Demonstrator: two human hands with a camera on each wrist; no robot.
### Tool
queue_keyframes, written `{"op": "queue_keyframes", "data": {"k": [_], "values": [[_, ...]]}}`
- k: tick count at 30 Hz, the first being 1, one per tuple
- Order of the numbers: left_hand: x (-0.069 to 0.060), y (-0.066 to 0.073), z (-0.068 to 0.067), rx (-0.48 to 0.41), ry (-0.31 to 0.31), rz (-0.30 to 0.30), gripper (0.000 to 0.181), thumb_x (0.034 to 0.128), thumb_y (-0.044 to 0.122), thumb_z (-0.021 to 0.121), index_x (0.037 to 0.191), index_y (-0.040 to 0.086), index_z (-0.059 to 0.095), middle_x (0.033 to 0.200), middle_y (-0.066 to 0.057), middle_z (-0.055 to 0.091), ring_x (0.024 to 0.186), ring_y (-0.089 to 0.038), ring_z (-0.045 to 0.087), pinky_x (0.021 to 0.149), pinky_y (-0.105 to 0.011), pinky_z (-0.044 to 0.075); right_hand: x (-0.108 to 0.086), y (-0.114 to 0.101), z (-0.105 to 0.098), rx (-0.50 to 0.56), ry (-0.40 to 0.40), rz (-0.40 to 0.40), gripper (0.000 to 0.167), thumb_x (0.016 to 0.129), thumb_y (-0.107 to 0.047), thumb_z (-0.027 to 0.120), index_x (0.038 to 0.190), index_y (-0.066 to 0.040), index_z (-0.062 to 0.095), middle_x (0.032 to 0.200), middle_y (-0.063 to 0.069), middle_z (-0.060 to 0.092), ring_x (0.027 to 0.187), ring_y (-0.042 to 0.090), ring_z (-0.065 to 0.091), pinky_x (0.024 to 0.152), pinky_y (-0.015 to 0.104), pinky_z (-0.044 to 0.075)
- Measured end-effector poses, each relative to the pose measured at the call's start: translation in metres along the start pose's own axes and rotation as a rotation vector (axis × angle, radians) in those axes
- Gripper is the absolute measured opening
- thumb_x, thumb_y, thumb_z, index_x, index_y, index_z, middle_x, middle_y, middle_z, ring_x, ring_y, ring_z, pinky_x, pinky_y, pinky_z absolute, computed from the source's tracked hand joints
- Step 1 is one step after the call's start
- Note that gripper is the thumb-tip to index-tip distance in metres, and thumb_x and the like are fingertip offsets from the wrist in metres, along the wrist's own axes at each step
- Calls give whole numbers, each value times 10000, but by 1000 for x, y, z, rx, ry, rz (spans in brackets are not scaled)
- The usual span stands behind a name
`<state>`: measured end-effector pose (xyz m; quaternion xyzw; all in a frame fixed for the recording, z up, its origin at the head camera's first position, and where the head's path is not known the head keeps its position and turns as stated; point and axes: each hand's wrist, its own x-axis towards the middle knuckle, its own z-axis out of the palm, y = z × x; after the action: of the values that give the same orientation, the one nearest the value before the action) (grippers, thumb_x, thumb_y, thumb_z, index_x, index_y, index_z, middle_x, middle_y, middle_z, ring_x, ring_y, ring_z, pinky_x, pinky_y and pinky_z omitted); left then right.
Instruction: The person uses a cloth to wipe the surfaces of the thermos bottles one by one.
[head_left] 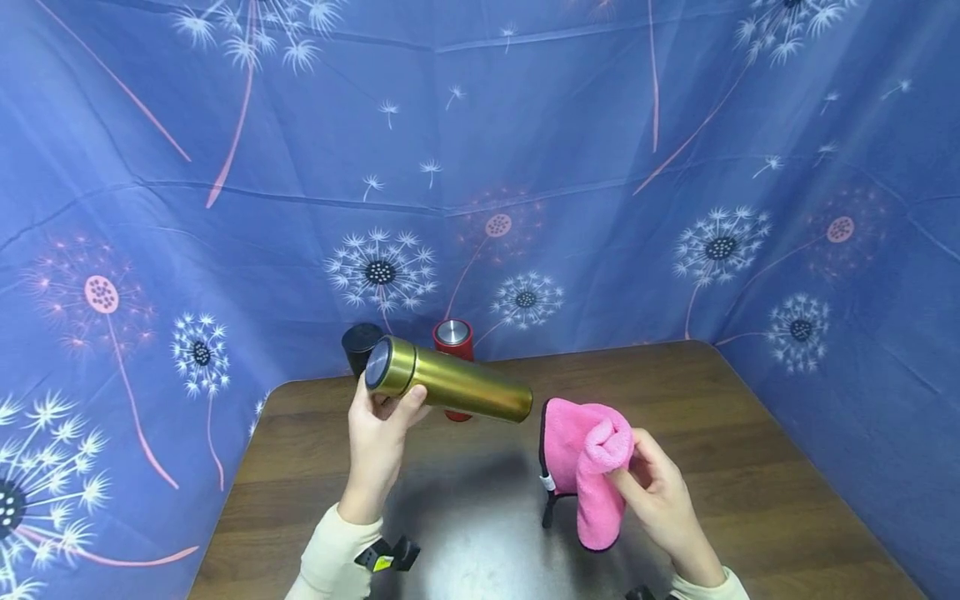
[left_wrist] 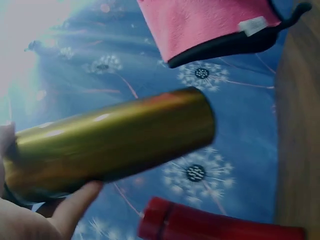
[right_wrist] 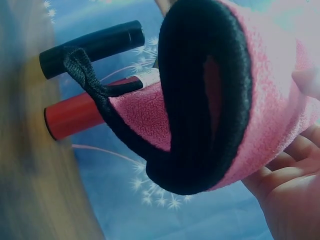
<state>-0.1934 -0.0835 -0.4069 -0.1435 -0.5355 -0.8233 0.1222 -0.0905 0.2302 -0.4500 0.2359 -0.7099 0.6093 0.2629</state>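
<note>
A gold thermos bottle [head_left: 472, 387] is held up off the table by my left hand [head_left: 379, 442], which grips it near its lid end. It lies tilted in the air, its base toward the right. In the left wrist view the thumb presses along the gold thermos's side [left_wrist: 115, 140]. To the right, my right hand [head_left: 663, 496] pinches a pink towel [head_left: 592, 450] with black edging, bunched at the top and hanging down. A black loop [right_wrist: 77, 67] and a white tag show on its edge. Bottle and towel are apart.
Behind the gold bottle a red thermos [head_left: 453, 333] stands on the wooden table [head_left: 300, 467], partly hidden. Left of it stands a black bottle [head_left: 362, 340], also partly covered. A blue dandelion-print cloth [head_left: 600, 250] hangs behind the table.
</note>
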Motion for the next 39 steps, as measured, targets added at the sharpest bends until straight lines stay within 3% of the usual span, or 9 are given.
{"op": "queue_keyframes", "data": {"k": [3,6,10,15,25,32,39], "values": [[14,4,14,179,-64,41,550,832,-25,770,1323,51,534,1093,-140,650,940,-237,689,832,-415,590,-1,2,0,1,2,-1,372,779,331,524,1097,139,542,1041,4,632,971,83,602,816,183,495],[30,3,29,325,-170,84,597,817,78,830,1342,83,547,1108,-105,682,958,-231,690,867,-363,575,-2,2,-1,-6,14,5,361,778,333,525,1082,140,543,1037,-2,627,969,77,600,807,178,496],[48,-10,51,466,-289,100,652,809,268,862,1370,170,545,1125,-32,686,958,-186,690,860,-353,572,-3,1,-2,-31,25,38,336,790,317,535,1066,125,544,1030,-30,623,951,66,597,779,173,497],[67,-32,78,594,-356,98,729,791,422,852,1403,208,519,1163,19,662,976,-153,681,839,-366,577,-6,1,-8,-46,33,40,342,794,313,527,1083,130,544,1041,-23,627,957,70,604,788,176,500],[94,-84,115,759,-407,14,840,772,517,833,1465,199,482,1243,36,652,1041,-133,647,848,-344,551,-16,8,-14,-67,34,68,329,824,282,542,1110,119,546,1034,-14,638,945,94,607,783,182,502],[100,-121,123,833,-423,-10,865,779,506,829,1488,178,460,1325,-22,624,1186,-208,596,934,-431,520,-22,9,-14,-94,36,91,359,827,272,551,1124,73,565,1018,-12,635,916,86,608,737,185,501],[96,-143,125,845,-474,-23,877,794,492,822,1506,155,435,1369,-48,598,1236,-258,569,976,-476,496,-23,11,-13,-63,41,89,358,837,273,549,1131,69,566,1022,6,640,923,90,616,759,184,510]]}}
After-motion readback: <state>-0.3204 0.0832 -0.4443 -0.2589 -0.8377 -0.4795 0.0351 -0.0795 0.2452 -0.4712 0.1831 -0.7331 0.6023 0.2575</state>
